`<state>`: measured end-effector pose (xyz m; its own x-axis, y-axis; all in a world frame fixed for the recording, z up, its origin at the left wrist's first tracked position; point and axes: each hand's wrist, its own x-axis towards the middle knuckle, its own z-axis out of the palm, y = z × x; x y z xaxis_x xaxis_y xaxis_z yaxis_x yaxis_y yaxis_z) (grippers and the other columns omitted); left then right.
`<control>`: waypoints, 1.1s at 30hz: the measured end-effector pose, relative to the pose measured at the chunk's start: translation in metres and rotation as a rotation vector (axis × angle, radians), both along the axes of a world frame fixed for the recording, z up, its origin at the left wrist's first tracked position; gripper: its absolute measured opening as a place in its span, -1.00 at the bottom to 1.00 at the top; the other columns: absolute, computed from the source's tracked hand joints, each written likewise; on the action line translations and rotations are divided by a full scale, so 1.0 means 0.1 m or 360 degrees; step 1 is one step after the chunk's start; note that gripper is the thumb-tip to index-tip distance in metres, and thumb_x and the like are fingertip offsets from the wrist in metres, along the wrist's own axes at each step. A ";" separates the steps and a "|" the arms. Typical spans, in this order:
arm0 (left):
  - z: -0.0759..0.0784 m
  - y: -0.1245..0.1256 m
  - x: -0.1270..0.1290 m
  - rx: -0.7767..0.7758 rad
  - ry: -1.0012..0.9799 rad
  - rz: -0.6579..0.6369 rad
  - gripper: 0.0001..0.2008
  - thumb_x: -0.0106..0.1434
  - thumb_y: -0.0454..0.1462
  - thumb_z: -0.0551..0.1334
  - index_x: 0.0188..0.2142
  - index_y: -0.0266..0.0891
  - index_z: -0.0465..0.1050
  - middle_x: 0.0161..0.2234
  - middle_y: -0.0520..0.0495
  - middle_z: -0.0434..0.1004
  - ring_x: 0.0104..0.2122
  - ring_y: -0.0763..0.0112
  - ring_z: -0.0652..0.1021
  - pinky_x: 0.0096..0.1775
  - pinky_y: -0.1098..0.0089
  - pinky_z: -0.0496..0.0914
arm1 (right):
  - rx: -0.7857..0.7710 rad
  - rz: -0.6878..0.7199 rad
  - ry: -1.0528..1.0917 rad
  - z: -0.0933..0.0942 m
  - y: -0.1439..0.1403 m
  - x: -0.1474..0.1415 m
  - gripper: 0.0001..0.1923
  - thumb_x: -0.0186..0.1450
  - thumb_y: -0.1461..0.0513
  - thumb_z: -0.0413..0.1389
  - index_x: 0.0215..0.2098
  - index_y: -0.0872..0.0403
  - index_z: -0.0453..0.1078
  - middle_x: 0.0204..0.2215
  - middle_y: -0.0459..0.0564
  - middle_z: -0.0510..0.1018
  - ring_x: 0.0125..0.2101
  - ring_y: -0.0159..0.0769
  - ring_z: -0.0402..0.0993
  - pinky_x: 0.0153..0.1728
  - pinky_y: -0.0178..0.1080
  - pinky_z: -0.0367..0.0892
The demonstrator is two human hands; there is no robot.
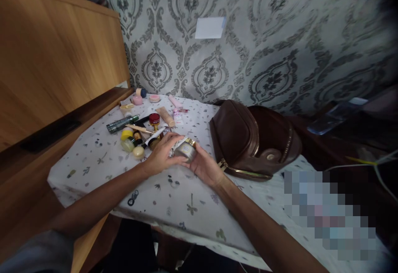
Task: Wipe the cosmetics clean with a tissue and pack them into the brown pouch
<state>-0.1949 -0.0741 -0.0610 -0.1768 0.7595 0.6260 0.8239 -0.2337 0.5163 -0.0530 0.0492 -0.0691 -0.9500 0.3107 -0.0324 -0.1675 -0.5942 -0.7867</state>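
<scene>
A small cosmetic jar [186,150] with a gold-rimmed lid is tilted between my two hands, just above the table's middle. My right hand [207,167] grips it from the right side. On the other side, my left hand [162,157] presses a crumpled white cloth or tissue [175,145] against the jar; my fingers partly hide it. Close to my left hand lie a cream-coloured round pot [138,152], a pale green jar [127,144] and a yellow lid [127,134]. A jar with a dark red lid [154,118] stands behind them.
A brown leather bag [239,136] sits unzipped on the right. Several tubes and compacts lie at the back, including a beige tube [166,116] and a pink compact [154,98]. A wooden panel [62,36] borders the left; a patterned wall [208,65] stands behind. Cables [354,164] hang far right.
</scene>
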 end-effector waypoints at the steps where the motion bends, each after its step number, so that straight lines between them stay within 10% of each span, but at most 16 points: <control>1: 0.01 -0.01 0.00 0.0003 -0.0003 -0.0005 -0.42 0.23 -0.04 0.34 0.17 -0.16 0.31 0.03 -0.20 0.37 0.08 0.07 0.43 0.12 0.08 0.37 | -0.0015 0.0025 0.0006 0.00 0.00 0.00 -0.60 0.24 -0.03 0.23 -0.03 -0.05 0.44 -0.06 -0.03 0.61 -0.05 -0.16 0.53 -0.11 -0.11 0.49; 10: -0.05 0.01 0.08 -0.0058 0.0211 0.0088 -0.23 0.08 0.03 0.43 0.20 -0.18 0.26 0.07 -0.26 0.30 0.11 -0.03 0.37 0.15 -0.03 0.33 | 0.0080 -0.0054 -0.0028 -0.06 -0.01 -0.01 -0.66 0.21 0.05 0.30 -0.11 0.02 0.51 -0.14 -0.04 0.63 -0.13 -0.20 0.56 -0.13 -0.15 0.50; 27: 0.09 -0.04 0.16 0.0447 0.0586 -0.0175 -0.83 0.38 -0.34 0.17 -0.04 -0.20 0.40 -0.12 -0.15 0.46 -0.09 0.24 0.46 -0.05 0.18 0.43 | 0.0039 -0.0116 -0.0120 -0.02 -0.01 -0.03 -0.64 0.14 -0.02 0.32 -0.22 0.02 0.52 -0.31 -0.10 0.62 -0.33 -0.31 0.52 -0.30 -0.24 0.48; 33: 0.01 -0.03 0.07 0.0186 0.0290 -0.0038 -0.45 0.27 0.02 0.27 0.14 -0.19 0.31 0.00 -0.23 0.37 0.03 0.11 0.45 0.06 0.08 0.40 | 0.0033 -0.0080 -0.0099 0.00 0.01 0.00 -0.61 0.12 -0.02 0.33 -0.17 -0.01 0.51 -0.23 -0.09 0.63 -0.20 -0.25 0.54 -0.23 -0.24 0.48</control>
<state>-0.1878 -0.0773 -0.0604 -0.0359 0.6825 0.7300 0.8946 -0.3037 0.3278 -0.0532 0.0501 -0.0692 -0.9295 0.3592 -0.0839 -0.1472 -0.5699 -0.8084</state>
